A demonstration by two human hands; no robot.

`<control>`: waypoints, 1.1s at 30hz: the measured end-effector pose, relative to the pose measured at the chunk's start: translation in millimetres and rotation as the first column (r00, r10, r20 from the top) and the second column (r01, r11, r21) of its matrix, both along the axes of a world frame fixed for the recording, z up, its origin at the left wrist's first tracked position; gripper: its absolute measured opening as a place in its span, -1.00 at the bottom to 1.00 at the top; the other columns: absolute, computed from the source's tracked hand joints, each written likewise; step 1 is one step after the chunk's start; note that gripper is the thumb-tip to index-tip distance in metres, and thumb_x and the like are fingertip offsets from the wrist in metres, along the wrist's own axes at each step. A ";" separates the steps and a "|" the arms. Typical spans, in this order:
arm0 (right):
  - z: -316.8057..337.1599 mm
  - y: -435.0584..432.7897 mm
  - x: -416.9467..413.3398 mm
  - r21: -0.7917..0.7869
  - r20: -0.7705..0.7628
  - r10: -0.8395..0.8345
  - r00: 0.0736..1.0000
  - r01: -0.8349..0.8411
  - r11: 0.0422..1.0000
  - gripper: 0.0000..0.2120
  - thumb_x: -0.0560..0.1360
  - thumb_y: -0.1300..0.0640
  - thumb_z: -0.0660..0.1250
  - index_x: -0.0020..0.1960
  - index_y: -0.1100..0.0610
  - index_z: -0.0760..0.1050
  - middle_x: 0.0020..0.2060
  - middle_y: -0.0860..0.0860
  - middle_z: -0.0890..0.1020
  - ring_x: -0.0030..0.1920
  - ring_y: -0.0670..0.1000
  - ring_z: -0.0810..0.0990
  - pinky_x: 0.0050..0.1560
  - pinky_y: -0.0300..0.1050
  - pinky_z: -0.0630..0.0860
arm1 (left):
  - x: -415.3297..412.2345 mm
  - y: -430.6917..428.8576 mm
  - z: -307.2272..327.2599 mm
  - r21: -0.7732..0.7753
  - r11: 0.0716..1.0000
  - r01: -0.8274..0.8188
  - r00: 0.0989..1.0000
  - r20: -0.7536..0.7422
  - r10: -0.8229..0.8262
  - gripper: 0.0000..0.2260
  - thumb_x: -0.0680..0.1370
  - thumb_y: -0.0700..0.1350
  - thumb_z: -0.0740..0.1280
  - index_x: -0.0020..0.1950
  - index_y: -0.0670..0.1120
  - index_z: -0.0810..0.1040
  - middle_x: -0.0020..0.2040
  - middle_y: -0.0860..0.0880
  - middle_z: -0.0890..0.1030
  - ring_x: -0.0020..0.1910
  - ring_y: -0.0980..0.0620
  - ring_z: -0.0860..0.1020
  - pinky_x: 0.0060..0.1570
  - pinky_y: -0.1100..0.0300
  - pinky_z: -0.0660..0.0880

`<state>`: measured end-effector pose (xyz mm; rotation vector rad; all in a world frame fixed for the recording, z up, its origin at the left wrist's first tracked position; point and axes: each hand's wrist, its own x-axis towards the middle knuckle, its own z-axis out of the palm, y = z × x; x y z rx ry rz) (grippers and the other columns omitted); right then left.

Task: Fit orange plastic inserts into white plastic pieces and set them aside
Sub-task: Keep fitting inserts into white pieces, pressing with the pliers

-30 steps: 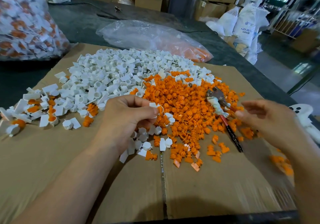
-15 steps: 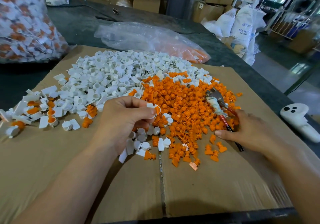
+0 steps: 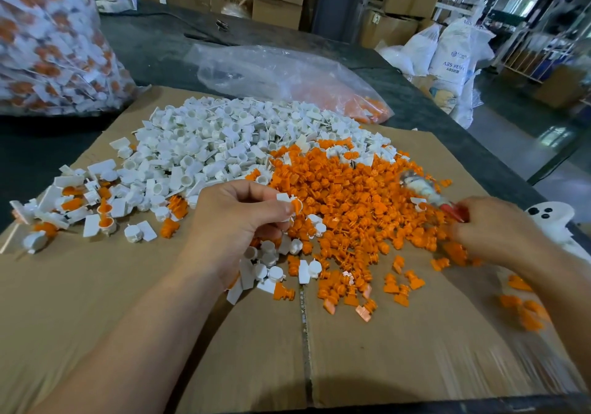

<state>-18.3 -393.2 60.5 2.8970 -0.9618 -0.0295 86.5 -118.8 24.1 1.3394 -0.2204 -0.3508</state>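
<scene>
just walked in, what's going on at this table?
A person is assembling parts on cardboard. The left hand pinches a white piece with orange showing in it. The right hand, blurred, is at the orange pile by a red-handled tool; its grip is unclear. The white pile lies beyond; finished pieces sit far left.

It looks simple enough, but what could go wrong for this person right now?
The right hand reaches into the orange inserts right beside a red-handled tool and could catch on it. A few stray inserts lie near the right edge of the cardboard, by that forearm, and could be swept off. The left hand pinches the white piece at its fingertips, so it might slip.
</scene>
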 end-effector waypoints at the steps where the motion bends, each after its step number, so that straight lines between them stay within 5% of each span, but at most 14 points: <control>1: 0.1 -1.7 -4.1 0.028 0.067 -0.010 0.998 0.008 1.000 -0.87 0.45 0.14 0.26 -0.26 0.13 0.41 -0.35 0.09 0.45 -0.33 0.05 0.41 -0.41 -0.14 0.23 | 0.0 -0.3 0.0 -0.010 1.000 0.000 1.000 0.000 0.000 -0.85 0.18 -0.26 0.50 -0.36 -0.16 0.56 -0.49 -0.08 0.59 -0.51 0.03 0.55 -0.49 0.29 0.50; 4: 5.7 -0.7 -20.8 0.161 0.334 -0.068 0.940 0.014 0.987 -0.96 0.47 0.17 0.30 -0.11 0.12 0.44 -0.33 0.02 0.45 -0.30 0.05 0.41 -0.33 -0.10 0.26 | -1.6 -1.2 0.8 -0.040 0.999 -0.008 1.000 0.013 0.008 -0.87 0.23 -0.31 0.48 -0.37 -0.16 0.55 -0.50 -0.06 0.58 -0.52 0.05 0.55 -0.50 0.31 0.49; 7: 10.2 10.4 -36.9 0.310 0.543 -0.101 0.834 -0.087 0.947 -0.76 0.48 -0.10 0.28 -0.17 0.07 0.45 -0.30 0.07 0.50 -0.22 0.11 0.45 -0.16 0.04 0.36 | -3.7 -1.4 3.0 -0.094 0.995 -0.023 0.998 0.049 0.028 -0.88 0.17 -0.24 0.48 -0.44 -0.09 0.57 -0.49 -0.04 0.57 -0.50 0.05 0.56 -0.48 0.30 0.49; 9: 13.5 27.4 -44.9 0.259 0.576 -0.020 0.817 -0.159 0.953 -0.64 0.44 -0.21 0.28 -0.21 0.10 0.44 -0.32 0.12 0.50 -0.23 0.12 0.46 -0.17 0.04 0.38 | -5.0 -1.1 4.2 -0.129 0.991 -0.023 0.996 0.077 0.033 -0.91 0.13 -0.18 0.47 -0.47 -0.06 0.58 -0.48 -0.03 0.58 -0.48 0.04 0.58 -0.47 0.29 0.49; 12: 18.6 62.2 -49.0 0.189 0.511 0.111 0.852 -0.238 0.953 -0.58 0.38 -0.34 0.20 -0.18 0.03 0.45 -0.38 0.02 0.52 -0.31 0.00 0.46 -0.33 -0.11 0.31 | -5.7 -0.7 3.6 -0.156 0.988 -0.005 0.994 0.107 0.022 -0.92 0.11 -0.11 0.47 -0.45 -0.02 0.61 -0.46 0.00 0.60 -0.42 0.05 0.60 -0.42 0.29 0.50; 16: 8.3 87.3 -40.5 0.091 0.343 0.304 0.889 -0.353 0.931 -0.82 0.45 -0.14 0.16 -0.05 -0.06 0.39 -0.35 -0.18 0.40 -0.33 -0.15 0.37 -0.33 -0.25 0.22 | -3.8 -0.3 1.5 -0.196 0.980 0.020 0.996 0.085 -0.003 -0.87 0.06 -0.05 0.48 -0.45 -0.02 0.62 -0.45 -0.02 0.61 -0.40 0.05 0.61 -0.37 0.28 0.53; 20: -1.5 90.0 -29.9 0.032 0.172 0.437 0.883 -0.448 0.893 -0.41 0.44 -0.27 -0.05 0.39 -0.04 0.15 0.11 -0.14 0.35 0.12 -0.09 0.40 -0.02 -0.22 0.28 | -3.4 -0.9 1.3 -0.200 0.979 0.049 0.997 0.062 -0.037 -0.93 0.09 -0.12 0.46 -0.46 -0.03 0.62 -0.48 0.00 0.59 -0.43 0.07 0.61 -0.39 0.30 0.53; 24: -2.5 86.7 -29.8 0.016 0.064 0.501 0.863 -0.503 0.864 -0.31 0.38 -0.35 -0.13 0.44 -0.08 -0.02 0.30 -0.18 0.22 0.27 -0.14 0.28 0.15 -0.27 0.22 | -3.4 -1.2 2.1 -0.200 0.978 0.065 0.998 0.020 -0.062 -0.92 0.08 -0.17 0.46 -0.47 -0.08 0.61 -0.47 -0.02 0.59 -0.45 0.06 0.60 -0.44 0.31 0.51; 28: 2.2 88.0 -31.7 0.059 0.044 0.506 0.862 -0.508 0.860 -0.10 0.15 -0.39 -0.35 0.44 -0.10 -0.02 0.23 -0.21 0.23 0.13 -0.20 0.29 0.02 -0.32 0.18 | -3.8 -2.2 3.3 -0.216 0.975 0.060 0.998 0.001 -0.061 -0.90 0.09 -0.20 0.45 -0.44 -0.12 0.58 -0.48 -0.05 0.59 -0.47 0.07 0.59 -0.46 0.32 0.50; 33: -1.8 103.4 -30.9 0.299 0.190 0.407 0.893 -0.448 0.843 -0.18 0.16 -0.41 -0.21 0.33 -0.12 0.19 -0.12 -0.31 0.27 -0.10 -0.27 0.30 -0.12 -0.36 0.22 | -5.1 -5.9 3.2 -0.280 0.959 0.039 0.998 -0.034 -0.051 -0.95 0.17 -0.24 0.41 -0.48 -0.10 0.60 -0.48 -0.03 0.59 -0.48 0.09 0.58 -0.46 0.35 0.49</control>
